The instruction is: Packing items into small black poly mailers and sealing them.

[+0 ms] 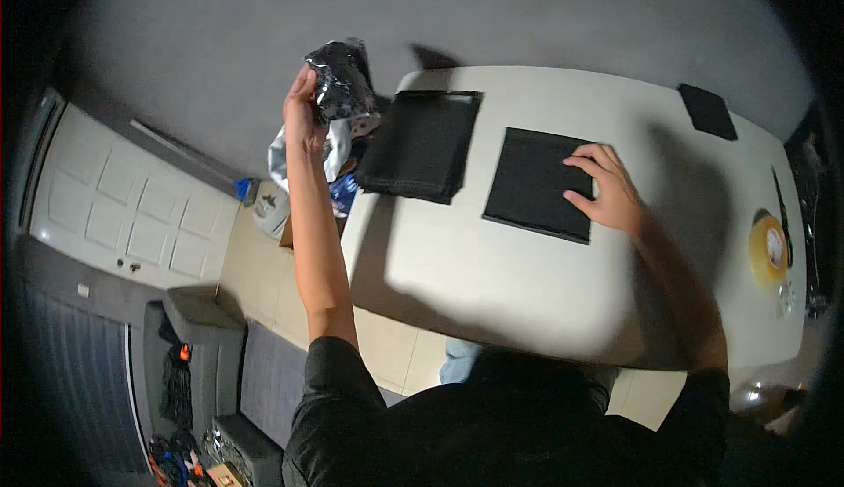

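Observation:
My left hand (303, 105) is raised beyond the table's far left corner, its fingers closed on a crumpled, shiny black plastic bag (341, 83). On the white table (527, 285), a flat black square piece (536, 184) lies by itself near the middle. My right hand (611, 190) rests at the right side of that piece, thumb and fingers apart with the tips on its surface. To the left lies a stack of similar black pieces (422, 144), partly over the table's left edge.
A small black piece (708, 111) lies at the far right corner. A roll of clear yellowish tape (767, 250) sits by the right edge, near a thin dark tool (782, 201). Bags (272, 210) stand on the floor left of the table. A grey sofa (207, 320) is farther left.

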{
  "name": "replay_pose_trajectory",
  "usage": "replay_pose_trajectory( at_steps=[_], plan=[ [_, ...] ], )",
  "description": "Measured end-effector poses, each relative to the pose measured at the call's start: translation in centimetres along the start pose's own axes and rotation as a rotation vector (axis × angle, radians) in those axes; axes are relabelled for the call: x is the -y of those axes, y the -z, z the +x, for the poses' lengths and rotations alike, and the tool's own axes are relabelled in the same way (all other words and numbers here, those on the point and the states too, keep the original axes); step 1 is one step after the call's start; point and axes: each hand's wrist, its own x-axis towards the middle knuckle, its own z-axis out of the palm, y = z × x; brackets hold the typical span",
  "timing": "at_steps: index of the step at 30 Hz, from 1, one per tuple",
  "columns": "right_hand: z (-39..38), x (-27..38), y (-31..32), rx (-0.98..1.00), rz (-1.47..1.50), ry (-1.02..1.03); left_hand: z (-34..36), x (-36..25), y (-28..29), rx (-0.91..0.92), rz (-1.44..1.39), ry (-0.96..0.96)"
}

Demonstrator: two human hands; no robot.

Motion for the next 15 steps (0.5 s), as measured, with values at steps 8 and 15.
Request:
replay_pose_trajectory(
  at_steps=[8, 15],
  plan=[
    [2.6, 2.5, 0.4, -0.369, 0.916, -0.198, -5.6, 2.5, -17.3, 0.468, -0.227, 0.183],
    [3.1, 1.1, 5.7, -0.234, 1.294, -0.202, -8.2, 3.4, -22.8, 0.401, 0.128, -0.019]
  ],
)
